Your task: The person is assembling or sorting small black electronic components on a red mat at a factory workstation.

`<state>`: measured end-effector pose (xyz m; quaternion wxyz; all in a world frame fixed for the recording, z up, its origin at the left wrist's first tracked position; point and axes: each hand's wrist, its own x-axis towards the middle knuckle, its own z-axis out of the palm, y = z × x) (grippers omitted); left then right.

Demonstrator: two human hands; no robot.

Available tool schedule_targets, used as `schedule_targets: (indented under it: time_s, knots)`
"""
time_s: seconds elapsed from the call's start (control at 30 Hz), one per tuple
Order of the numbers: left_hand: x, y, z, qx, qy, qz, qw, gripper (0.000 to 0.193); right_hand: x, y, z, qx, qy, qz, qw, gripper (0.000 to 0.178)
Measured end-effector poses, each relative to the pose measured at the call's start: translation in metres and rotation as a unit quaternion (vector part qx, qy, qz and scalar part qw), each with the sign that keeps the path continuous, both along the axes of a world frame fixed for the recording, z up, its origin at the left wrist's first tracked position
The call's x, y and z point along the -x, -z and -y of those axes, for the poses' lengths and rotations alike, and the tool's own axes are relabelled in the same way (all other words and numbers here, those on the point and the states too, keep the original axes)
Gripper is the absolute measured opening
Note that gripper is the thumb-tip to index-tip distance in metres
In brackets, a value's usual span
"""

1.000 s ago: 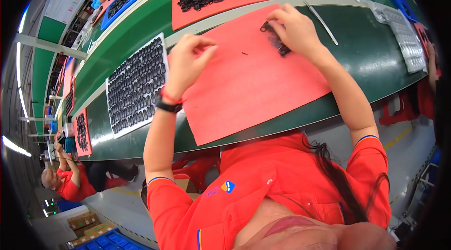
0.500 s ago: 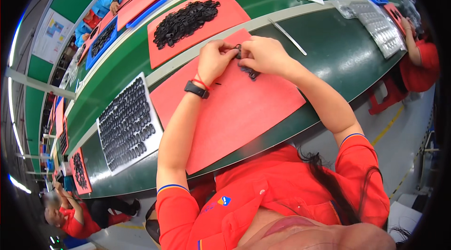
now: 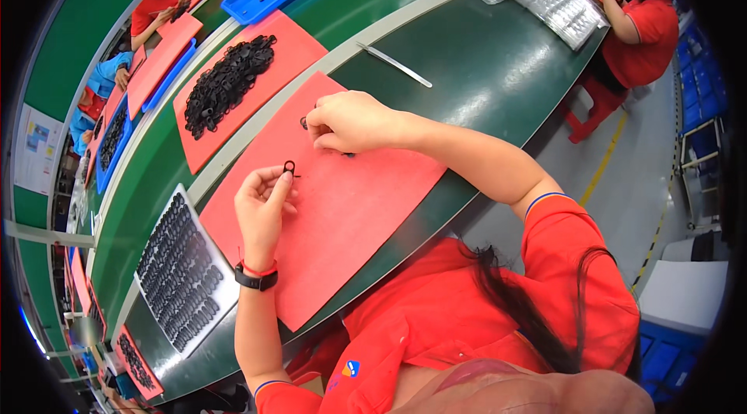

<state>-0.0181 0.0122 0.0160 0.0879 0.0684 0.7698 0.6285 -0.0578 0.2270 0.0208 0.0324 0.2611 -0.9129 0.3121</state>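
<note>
The left hand (image 3: 263, 208) pinches a small black ring (image 3: 289, 167) in its fingers above the red mat (image 3: 366, 212) on the green tabletop (image 3: 482, 64), while the right hand (image 3: 350, 122), fingers curled closed on small black parts, rests on the mat where pieces lie within reach.

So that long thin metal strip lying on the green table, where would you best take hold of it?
Probably at the near end of the metal strip, coming from above with fingertips across its narrow width. It lies flat and alone on the green table, and that end points toward the right hand.
</note>
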Motion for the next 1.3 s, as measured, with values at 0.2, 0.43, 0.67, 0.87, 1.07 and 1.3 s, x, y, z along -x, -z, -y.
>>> schedule_targets:
  time_s: [0.2, 0.43, 0.67, 0.87, 1.07, 1.3]
  knots:
    - [-0.005, 0.013, 0.012, -0.099, -0.015, 0.026, 0.995, 0.014, -0.008, -0.002, 0.007, 0.056, -0.002, -0.005, 0.998, 0.007]
    - [-0.006, 0.015, 0.012, -0.108, -0.024, 0.022, 0.994, 0.016, -0.011, -0.001, 0.007, 0.054, -0.002, -0.055, 0.997, 0.008]
    - [-0.006, 0.015, 0.013, -0.11, -0.029, 0.036, 0.993, 0.016, -0.013, -0.006, 0.008, 0.055, -0.042, -0.05, 0.996, 0.006]
    - [-0.008, 0.011, 0.014, -0.099, -0.012, 0.032, 0.994, 0.016, -0.017, -0.008, 0.013, 0.096, -0.056, 0.075, 0.991, 0.004]
    - [-0.008, 0.014, 0.015, -0.106, -0.006, 0.032, 0.994, 0.016, -0.018, -0.004, 0.018, 0.119, -0.026, 0.116, 0.986, 0.008]
    - [-0.009, 0.012, 0.01, -0.114, -0.035, 0.032, 0.992, 0.018, -0.018, -0.003, 0.015, 0.114, -0.071, 0.004, 0.991, 0.006]
